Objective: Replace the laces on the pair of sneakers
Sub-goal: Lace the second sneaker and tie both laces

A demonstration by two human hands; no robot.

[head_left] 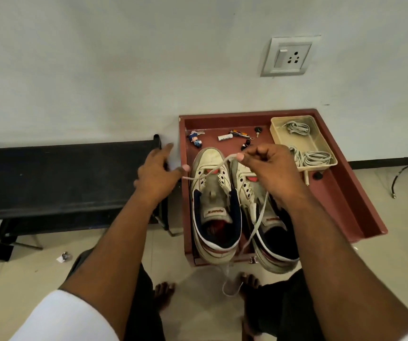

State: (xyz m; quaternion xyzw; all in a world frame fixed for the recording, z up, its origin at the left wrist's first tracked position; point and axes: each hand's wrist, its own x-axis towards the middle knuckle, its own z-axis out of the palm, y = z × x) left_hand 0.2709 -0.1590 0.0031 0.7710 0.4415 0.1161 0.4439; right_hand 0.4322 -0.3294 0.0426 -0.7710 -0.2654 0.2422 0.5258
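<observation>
Both sneakers (235,205) look unlaced, 2 still to relace. Right hand (269,168) and left hand (158,173) each pinch 1 lace (212,169).

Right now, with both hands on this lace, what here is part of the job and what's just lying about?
Job: lace, left sneaker, right sneaker, spare laces in beige tray, left hand, right hand.
Lying about: doll keychain, battery, keys, black bench.

We have only one view, from the head. It looks forward and steeply down, close over both forearms, onto the red tray (340,193) on the floor, with the wall (124,70) behind.
</observation>
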